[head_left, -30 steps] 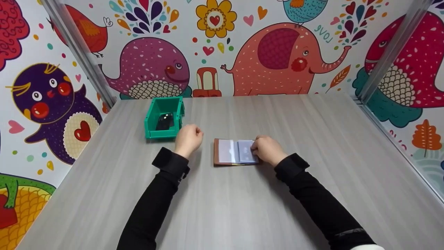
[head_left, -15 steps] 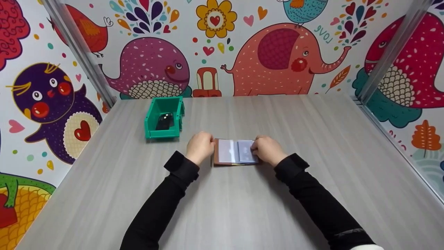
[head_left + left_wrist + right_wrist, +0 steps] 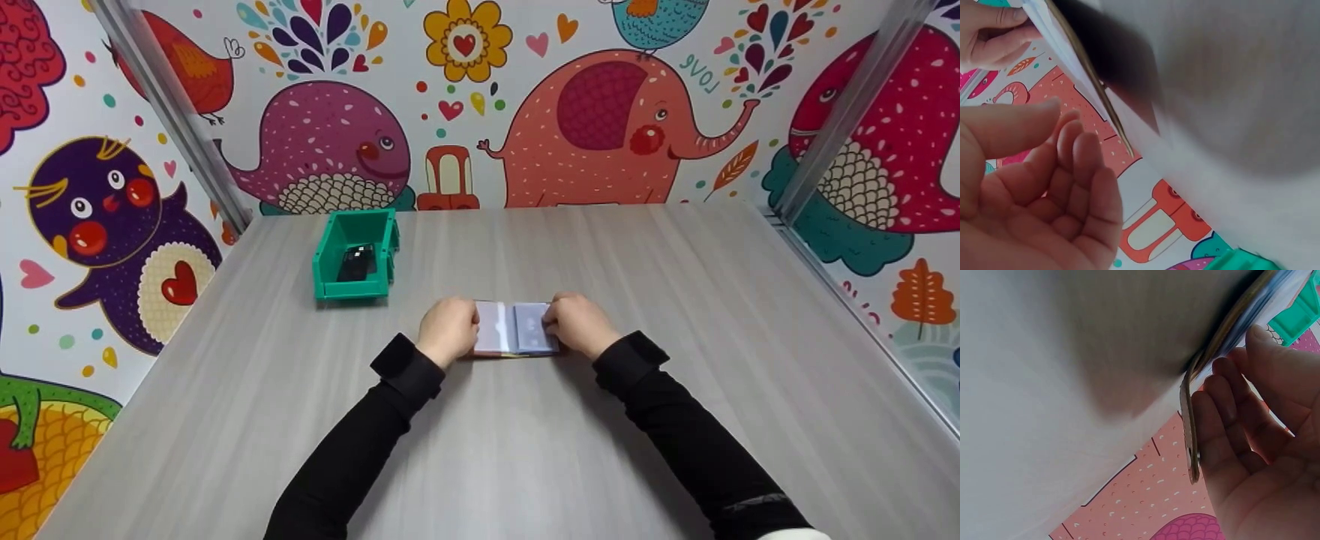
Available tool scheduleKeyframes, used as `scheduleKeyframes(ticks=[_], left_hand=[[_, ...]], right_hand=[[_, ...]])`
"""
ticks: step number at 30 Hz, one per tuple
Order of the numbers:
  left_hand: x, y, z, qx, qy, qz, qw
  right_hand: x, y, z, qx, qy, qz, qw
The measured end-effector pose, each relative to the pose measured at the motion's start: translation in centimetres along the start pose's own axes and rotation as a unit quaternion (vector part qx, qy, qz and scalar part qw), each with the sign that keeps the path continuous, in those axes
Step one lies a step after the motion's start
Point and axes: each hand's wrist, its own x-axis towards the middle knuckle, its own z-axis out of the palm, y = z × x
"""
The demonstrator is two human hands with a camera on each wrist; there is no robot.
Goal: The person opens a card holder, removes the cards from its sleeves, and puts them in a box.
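An open card holder (image 3: 495,328) with a brown cover and clear plastic sleeves lies in the middle of the table. My right hand (image 3: 583,324) pinches its right-hand sleeves between thumb and fingers. In the right wrist view, a cover flap (image 3: 1189,433) with a snap stud stands beside the right fingers (image 3: 1216,416). My left hand (image 3: 448,330) overlaps the holder's left edge in the head view. From the left wrist view, the left fingers (image 3: 1086,163) are loosely curled with nothing between them and the thumb, close beside the raised cover edge (image 3: 1092,76).
A green bin (image 3: 351,290) stands at the back left of the table (image 3: 675,255), with dark flat items (image 3: 356,264) inside. Printed cartoon walls (image 3: 585,127) rise behind and at the sides, with metal posts (image 3: 847,112) at the corners.
My left hand has moved right and slightly toward me, from beside the green bin to the card holder's left side. The right hand has stayed in place on the sleeves.
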Motion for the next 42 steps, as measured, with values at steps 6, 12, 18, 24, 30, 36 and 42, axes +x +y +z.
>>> scheduleKeyframes(ticks=[6, 12, 18, 24, 30, 36, 42], left_hand=[[-0.2, 0.2, 0.6, 0.016, 0.003, 0.019, 0.9997], [-0.3, 0.2, 0.9, 0.030, -0.001, 0.028, 0.9992], [-0.5, 0.3, 1.1, 0.029, -0.001, 0.034, 0.9990], [-0.5, 0.5, 1.3, 0.031, -0.003, 0.024, 0.9992], [-0.5, 0.6, 1.6, 0.043, 0.006, 0.021, 0.9988], [-0.5, 0.7, 1.8, 0.054, 0.008, 0.021, 0.9983], [-0.6, 1.0, 1.7, 0.058, 0.013, 0.015, 0.9981]], right_hand=[[0.0, 0.0, 0.0, 0.001, -0.001, 0.000, 1.0000], [0.0, 0.0, 0.0, 0.005, -0.002, 0.004, 1.0000], [-0.1, -0.2, -0.2, 0.007, -0.008, 0.013, 0.9999], [-0.1, -0.3, -0.2, 0.008, -0.008, 0.014, 0.9998], [-0.1, -0.1, -0.1, 0.006, -0.006, 0.010, 0.9999], [0.0, -0.1, -0.2, 0.006, -0.006, 0.007, 0.9999], [0.2, 0.0, -0.3, 0.005, -0.010, 0.015, 0.9998]])
